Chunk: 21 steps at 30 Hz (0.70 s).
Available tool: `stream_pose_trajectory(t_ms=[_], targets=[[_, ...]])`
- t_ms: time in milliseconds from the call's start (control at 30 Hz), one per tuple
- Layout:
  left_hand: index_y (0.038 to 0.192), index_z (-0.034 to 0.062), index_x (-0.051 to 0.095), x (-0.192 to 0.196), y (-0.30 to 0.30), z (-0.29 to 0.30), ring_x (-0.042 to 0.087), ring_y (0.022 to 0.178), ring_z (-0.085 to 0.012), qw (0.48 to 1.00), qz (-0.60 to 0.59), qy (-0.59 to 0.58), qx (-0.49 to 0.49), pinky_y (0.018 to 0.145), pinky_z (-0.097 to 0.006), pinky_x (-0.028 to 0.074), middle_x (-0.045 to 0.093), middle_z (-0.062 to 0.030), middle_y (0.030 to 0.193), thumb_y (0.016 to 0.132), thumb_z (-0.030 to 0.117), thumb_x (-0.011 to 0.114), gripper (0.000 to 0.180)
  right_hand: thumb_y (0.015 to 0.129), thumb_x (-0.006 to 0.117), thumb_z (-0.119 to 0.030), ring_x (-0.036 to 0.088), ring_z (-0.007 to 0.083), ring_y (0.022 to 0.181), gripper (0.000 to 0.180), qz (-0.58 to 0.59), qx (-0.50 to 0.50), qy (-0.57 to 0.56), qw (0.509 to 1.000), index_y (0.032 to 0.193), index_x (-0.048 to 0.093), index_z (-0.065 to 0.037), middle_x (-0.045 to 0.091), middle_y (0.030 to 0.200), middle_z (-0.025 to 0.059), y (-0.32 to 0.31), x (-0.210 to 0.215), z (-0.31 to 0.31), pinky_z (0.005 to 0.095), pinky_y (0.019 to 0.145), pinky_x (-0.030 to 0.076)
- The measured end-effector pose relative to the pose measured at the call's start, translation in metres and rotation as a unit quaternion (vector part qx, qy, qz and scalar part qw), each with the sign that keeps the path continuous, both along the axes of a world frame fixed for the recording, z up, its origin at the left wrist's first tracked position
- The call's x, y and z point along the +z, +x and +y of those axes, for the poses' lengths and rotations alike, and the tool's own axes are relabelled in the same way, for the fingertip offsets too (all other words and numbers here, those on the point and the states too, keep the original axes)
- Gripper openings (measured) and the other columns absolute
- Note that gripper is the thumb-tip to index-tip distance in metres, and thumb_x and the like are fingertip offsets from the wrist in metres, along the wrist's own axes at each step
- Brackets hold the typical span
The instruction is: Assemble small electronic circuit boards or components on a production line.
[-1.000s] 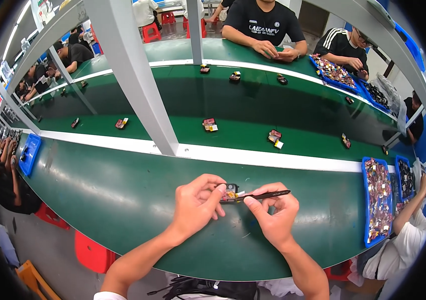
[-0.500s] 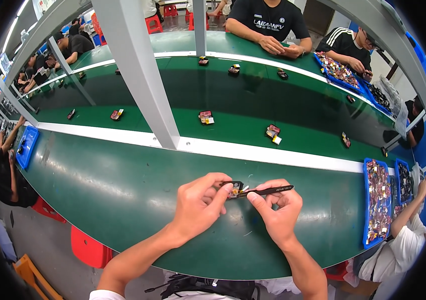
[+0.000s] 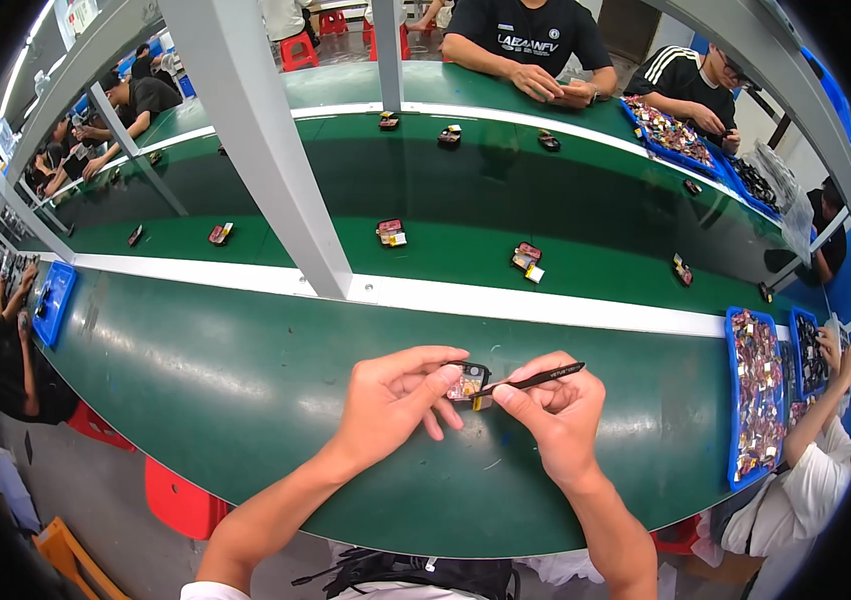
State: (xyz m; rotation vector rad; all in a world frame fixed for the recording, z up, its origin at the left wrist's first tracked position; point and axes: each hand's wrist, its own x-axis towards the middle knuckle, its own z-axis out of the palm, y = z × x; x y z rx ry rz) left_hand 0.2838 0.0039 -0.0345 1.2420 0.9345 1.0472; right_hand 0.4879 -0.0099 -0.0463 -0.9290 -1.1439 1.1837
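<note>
My left hand (image 3: 398, 395) pinches a small black electronic housing (image 3: 470, 381) with a reddish circuit board in it, thumb on its near face and index finger along its far edge. A pair of black tweezers (image 3: 549, 375) lies in the closed fingers of my right hand (image 3: 558, 408). Its tip reaches the lower right side of the housing, where a small yellowish part (image 3: 483, 403) sticks out. Whether the tips grip that part is too small to tell. Both hands are above the green worktable (image 3: 246, 370).
Beyond a white rail (image 3: 466, 305) several similar housings, one here (image 3: 391, 233), lie on the green conveyor belt. A grey post (image 3: 266, 150) rises ahead. At right stands a blue tray of circuit boards (image 3: 757, 400), with a co-worker's arm (image 3: 818, 405) beside it. Another blue tray (image 3: 55, 305) is far left.
The housing has turned in my left hand, so its board now faces up more. My left lower fingers have loosened outward. The pieces on the belt have shifted slightly left.
</note>
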Motion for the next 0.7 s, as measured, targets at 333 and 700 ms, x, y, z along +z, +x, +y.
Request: stream_pose_trajectory(t_ms=[333,700], targets=[[0.121,-0.0104,0.062,-0.004,0.008,0.0,0.074,0.07,-0.0263,0.999,-0.047,-0.025,0.004,0.051,-0.029,0.06,0.071,-0.0219,0.101,0.102,0.008,0.058,0.027,0.079,0.081,0.003,0.047,0.0014,0.042,0.013,-0.185,-0.098,0.255,0.944,0.085,0.07,-0.001,0.077,0.082,0.0079,-0.005,-0.004,-0.006,0.0185,0.042,0.032],[0.124,-0.0102,0.061,-0.006,0.013,-0.005,0.075,0.074,-0.0275,0.998,-0.043,0.035,0.033,0.052,-0.029,0.061,0.072,-0.022,0.099,0.1,0.005,0.06,0.028,0.078,0.082,0.003,0.046,0.0016,0.041,0.014,-0.175,-0.111,0.224,0.952,0.085,0.07,-0.001,0.076,0.079,0.0069,-0.004,-0.003,-0.007,0.0188,0.041,0.032]])
